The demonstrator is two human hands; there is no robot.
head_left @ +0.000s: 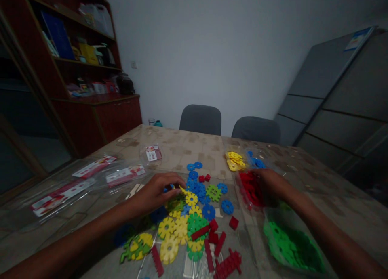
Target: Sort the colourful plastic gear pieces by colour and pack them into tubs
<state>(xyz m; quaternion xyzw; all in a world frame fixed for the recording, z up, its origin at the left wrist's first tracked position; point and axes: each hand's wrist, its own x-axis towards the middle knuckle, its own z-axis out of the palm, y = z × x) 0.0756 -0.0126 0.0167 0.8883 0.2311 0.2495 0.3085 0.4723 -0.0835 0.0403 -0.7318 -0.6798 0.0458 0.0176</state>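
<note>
My left hand (165,190) is over the pile of loose plastic building pieces, its thumb and fingers closed on a thin yellow notched disc (183,189) seen edge-on. Around it lie blue notched discs (209,211), yellow notched discs (169,249), green notched discs (195,226) and a light-green square gear piece (214,193). My right hand (268,183) reaches to the clear box of red pieces (251,190); its fingertips are mostly hidden, so what they hold cannot be seen. Red bars (209,254) and red cubes (233,222) lie near the front.
A clear box of green pieces (292,248) stands under my right forearm. Farther back are boxes of yellow pieces (235,161) and blue pieces (256,161). Clear packages with printed cards (125,175) lie at left. Two grey chairs (200,119) stand behind the table.
</note>
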